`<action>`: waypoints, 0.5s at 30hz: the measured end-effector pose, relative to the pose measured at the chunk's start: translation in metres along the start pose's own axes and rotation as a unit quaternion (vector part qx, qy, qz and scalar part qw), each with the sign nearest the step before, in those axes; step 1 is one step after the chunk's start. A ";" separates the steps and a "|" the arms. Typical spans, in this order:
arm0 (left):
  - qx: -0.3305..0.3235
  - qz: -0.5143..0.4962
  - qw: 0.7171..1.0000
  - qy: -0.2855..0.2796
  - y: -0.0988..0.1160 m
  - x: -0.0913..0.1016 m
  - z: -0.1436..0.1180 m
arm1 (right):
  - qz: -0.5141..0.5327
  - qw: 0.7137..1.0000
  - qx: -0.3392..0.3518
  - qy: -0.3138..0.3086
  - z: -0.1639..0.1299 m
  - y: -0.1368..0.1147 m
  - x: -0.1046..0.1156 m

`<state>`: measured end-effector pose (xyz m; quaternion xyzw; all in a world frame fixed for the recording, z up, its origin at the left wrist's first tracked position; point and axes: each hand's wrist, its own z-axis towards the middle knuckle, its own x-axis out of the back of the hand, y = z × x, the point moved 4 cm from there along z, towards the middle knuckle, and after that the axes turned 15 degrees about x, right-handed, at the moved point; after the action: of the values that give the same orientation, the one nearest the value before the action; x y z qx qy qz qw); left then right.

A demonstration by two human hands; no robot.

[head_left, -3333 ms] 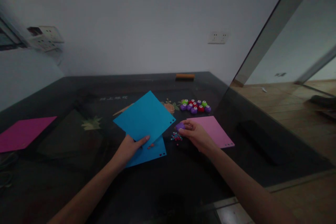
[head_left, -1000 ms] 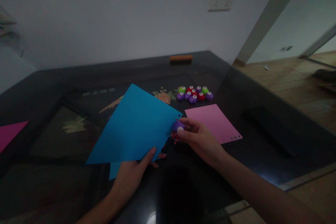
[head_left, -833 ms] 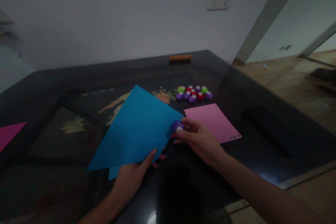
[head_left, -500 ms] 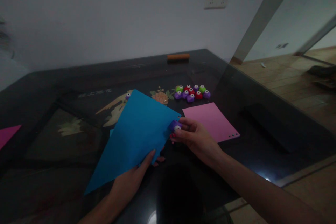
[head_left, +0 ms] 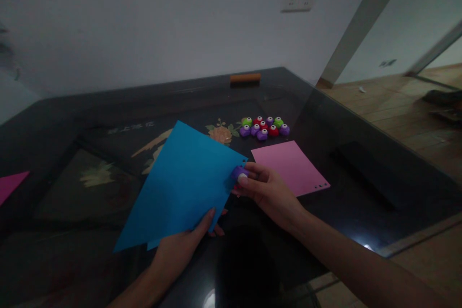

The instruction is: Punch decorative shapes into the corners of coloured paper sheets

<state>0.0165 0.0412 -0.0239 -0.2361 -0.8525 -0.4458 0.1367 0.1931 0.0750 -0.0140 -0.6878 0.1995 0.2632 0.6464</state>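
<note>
My left hand (head_left: 187, 240) pinches the near edge of a blue paper sheet (head_left: 184, 185) and holds it tilted above the dark glass table (head_left: 108, 106). A second blue sheet (head_left: 153, 244) peeks out beneath it. My right hand (head_left: 269, 192) grips a small purple paper punch (head_left: 238, 173) clamped on the blue sheet's right edge, just below its right corner. Small holes show along that edge.
A pink sheet (head_left: 288, 166) with small holes near one corner lies to the right of my right hand. Several green, red and purple punches (head_left: 264, 126) sit in a cluster behind it. An orange bar (head_left: 245, 77) lies at the table's far edge. A magenta sheet (head_left: 9, 185) lies at far left.
Over the last few seconds the punch went from above the table onto the blue sheet's right edge. Within the last second, the sheet turned and swung slightly under my left hand.
</note>
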 end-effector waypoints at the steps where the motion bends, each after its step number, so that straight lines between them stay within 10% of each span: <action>1: 0.002 -0.004 1.000 0.006 0.000 0.000 -0.001 | -0.003 1.000 0.001 0.001 0.000 0.000 0.000; 15: -0.030 0.034 0.999 0.025 -0.002 0.002 0.004 | -0.033 0.999 0.002 0.007 0.001 -0.001 -0.001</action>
<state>0.0139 0.0440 -0.0264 -0.2579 -0.8268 -0.4718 0.1655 0.1931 0.0756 -0.0125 -0.6946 0.1815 0.2367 0.6546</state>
